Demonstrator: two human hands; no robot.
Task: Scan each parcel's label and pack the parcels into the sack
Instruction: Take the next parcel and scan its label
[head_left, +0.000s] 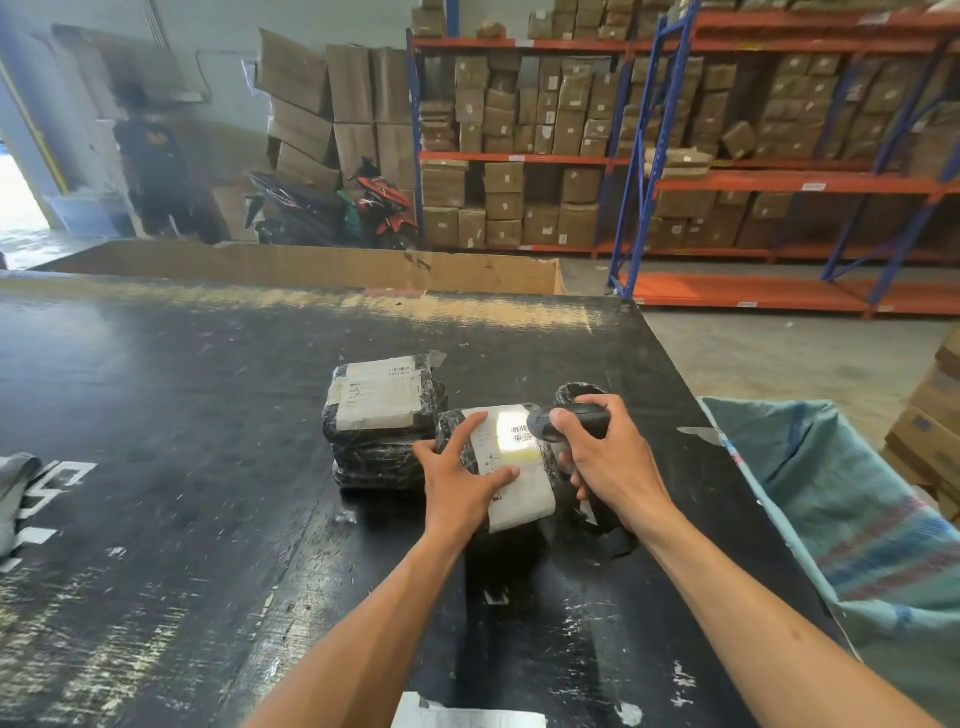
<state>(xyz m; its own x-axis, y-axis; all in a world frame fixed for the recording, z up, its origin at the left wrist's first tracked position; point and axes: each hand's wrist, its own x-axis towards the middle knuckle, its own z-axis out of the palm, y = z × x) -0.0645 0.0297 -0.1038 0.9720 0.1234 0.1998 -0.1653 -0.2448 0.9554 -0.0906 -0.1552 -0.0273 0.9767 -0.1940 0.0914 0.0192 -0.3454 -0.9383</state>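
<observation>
On the black worktop (208, 415), nearer its right edge than its left, a black-wrapped parcel (498, 467) lies under both hands. The left hand (460, 480) rests flat on it with fingers spread, pressing across the white label (514, 467) without gripping. The right hand (608, 452) is wrapped firmly around a dark handheld scanner (563, 423), whose nose points at the barcode; a bright patch of light falls on the label there. Just beside this parcel, touching it on the left, sits a stack of similar wrapped parcels (382, 421) (top one label-up). The woven blue-green sack (841, 519) hangs open against the worktop's right edge. A grey bag (15, 493) lies at the left edge.
</observation>
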